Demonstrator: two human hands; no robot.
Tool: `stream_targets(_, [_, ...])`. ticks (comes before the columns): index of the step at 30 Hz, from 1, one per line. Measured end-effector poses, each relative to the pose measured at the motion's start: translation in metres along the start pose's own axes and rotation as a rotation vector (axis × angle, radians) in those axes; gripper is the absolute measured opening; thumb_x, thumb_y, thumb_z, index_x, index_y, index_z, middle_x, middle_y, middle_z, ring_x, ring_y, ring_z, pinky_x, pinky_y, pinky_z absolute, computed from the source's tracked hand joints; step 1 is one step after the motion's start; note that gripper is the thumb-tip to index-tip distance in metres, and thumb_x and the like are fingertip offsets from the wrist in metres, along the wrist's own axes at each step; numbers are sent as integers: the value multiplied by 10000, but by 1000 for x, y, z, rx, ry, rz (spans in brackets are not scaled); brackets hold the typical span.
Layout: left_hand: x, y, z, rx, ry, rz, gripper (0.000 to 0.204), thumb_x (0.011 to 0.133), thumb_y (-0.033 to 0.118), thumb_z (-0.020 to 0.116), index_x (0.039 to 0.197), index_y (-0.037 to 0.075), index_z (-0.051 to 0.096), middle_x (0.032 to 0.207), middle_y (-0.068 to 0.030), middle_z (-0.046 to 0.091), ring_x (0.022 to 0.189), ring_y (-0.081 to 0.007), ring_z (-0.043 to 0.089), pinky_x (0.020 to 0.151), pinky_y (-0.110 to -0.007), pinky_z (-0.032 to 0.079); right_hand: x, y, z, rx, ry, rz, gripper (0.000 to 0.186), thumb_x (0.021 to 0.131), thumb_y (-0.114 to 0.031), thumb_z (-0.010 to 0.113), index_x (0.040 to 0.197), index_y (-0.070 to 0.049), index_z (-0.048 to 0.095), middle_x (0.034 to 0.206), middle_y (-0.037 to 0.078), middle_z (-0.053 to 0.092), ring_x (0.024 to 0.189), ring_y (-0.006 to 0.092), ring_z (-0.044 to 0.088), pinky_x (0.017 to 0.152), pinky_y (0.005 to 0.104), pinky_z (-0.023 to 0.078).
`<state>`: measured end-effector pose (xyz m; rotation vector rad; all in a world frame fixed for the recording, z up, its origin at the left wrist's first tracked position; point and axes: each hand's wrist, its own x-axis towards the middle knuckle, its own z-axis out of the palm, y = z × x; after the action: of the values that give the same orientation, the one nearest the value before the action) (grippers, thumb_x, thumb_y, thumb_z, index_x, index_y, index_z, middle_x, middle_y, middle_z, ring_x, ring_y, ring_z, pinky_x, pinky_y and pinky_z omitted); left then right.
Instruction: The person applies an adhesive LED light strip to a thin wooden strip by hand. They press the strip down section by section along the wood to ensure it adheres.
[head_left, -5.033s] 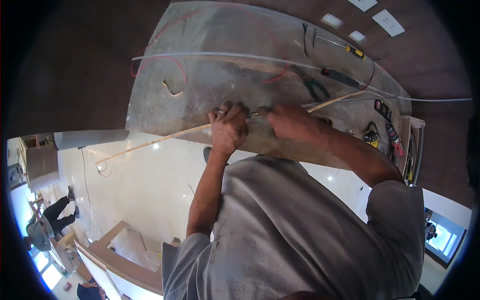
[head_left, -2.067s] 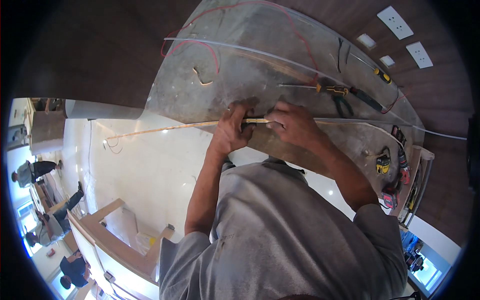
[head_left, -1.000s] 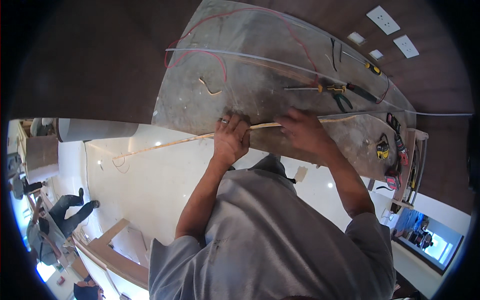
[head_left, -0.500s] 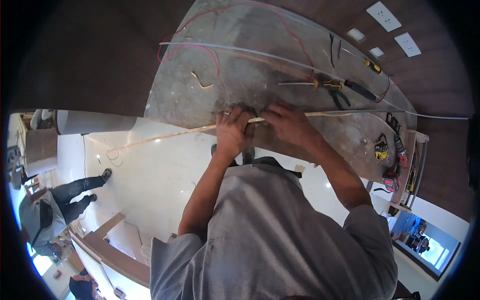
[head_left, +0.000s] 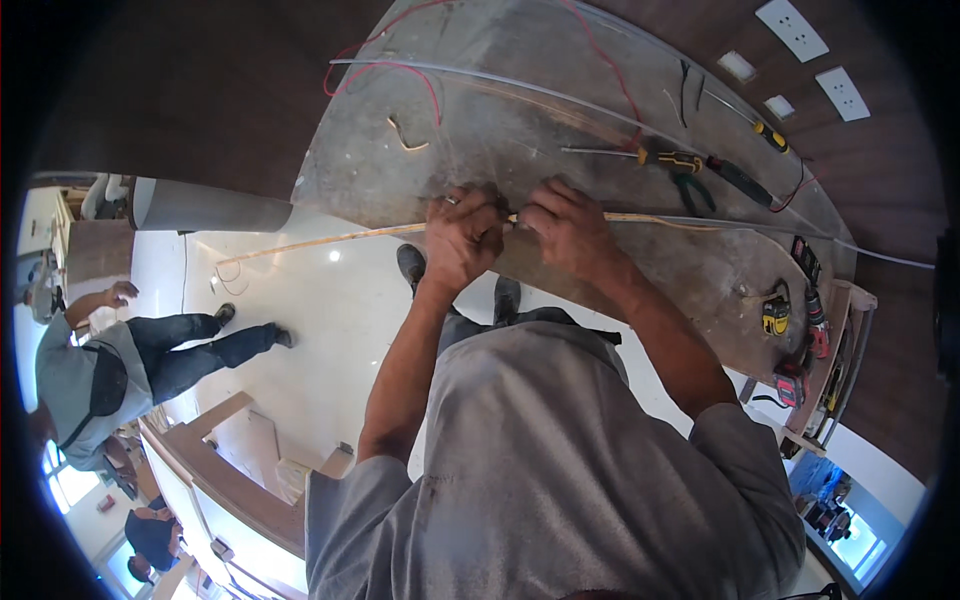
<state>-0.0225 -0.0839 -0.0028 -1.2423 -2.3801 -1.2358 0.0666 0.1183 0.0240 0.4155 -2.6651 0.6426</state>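
A long thin yellowish strip (head_left: 345,236), resembling an LED strip, runs across the near edge of the grey worktop (head_left: 350,160) and sticks out over the floor on the left. My left hand (head_left: 464,232) is closed around it, with a ring on one finger. Close beside it, my right hand (head_left: 568,230) pinches the strip, fingertips bent inward. Between the two hands a short bit of the strip shows; the fingers hide the rest. Right of my right hand, the strip continues alongside a grey channel (head_left: 745,224).
Beyond my hands lie a pale narrow channel (head_left: 480,78), red wire (head_left: 436,95), screwdrivers (head_left: 670,158) and green-handled pliers (head_left: 694,190). A yellow tape measure (head_left: 775,315) and a red-black drill (head_left: 817,325) sit at right. At left stands another person (head_left: 110,370); a wooden frame (head_left: 235,500) is lower left.
My hands stay on the strip, the right hand's fingers shifting slightly. The view has shifted a little. The person at left has moved closer, one arm now raised.
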Motion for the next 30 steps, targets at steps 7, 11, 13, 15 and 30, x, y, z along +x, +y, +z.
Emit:
stream_targets(7, [4, 3, -5, 90, -48, 96, 179, 688, 60, 794, 830, 148, 727, 1056, 22, 754, 955, -265, 679, 844, -436, 478, -9, -5, 7, -72, -21, 11, 221, 743, -89, 749, 964, -85, 732, 1104, 68, 665, 1137, 306, 625, 966, 453, 560])
stream_targets(11, [3, 1, -5, 72, -81, 88, 178, 688, 64, 800, 825, 147, 723, 1072, 21, 755, 946, -266, 676, 853, -442, 473, -10, -1, 10, -38, 5, 39, 242, 743, -89, 751, 984, -95, 746, 1123, 79, 655, 1171, 317, 596, 1015, 469, 523])
stream_targets(13, [2, -1, -5, 97, -82, 98, 176, 687, 68, 809, 820, 144, 722, 1073, 17, 755, 951, -265, 678, 852, -444, 472, -10, -3, 6, 16, -1, 100, 246, 742, -90, 751, 988, -100, 750, 1120, 81, 651, 1171, 314, 594, 1017, 476, 519])
stream_targets(15, [3, 2, -5, 80, -52, 101, 175, 689, 66, 806, 821, 146, 725, 1075, 19, 755, 956, -264, 681, 854, -444, 471, -11, -5, 3, 74, -10, 162, 251, 741, -92, 752, 991, -104, 754, 1117, 83, 647, 1171, 312, 591, 1018, 483, 514])
stream_targets(30, [4, 2, 0, 104, -67, 83, 201, 687, 73, 767, 859, 171, 737, 1085, 46, 726, 1057, -248, 664, 844, -454, 453, -12, -22, 4, -359, 98, -48, 234, 824, -233, 668, 999, -83, 708, 1072, 67, 613, 1090, 269, 595, 922, 448, 443])
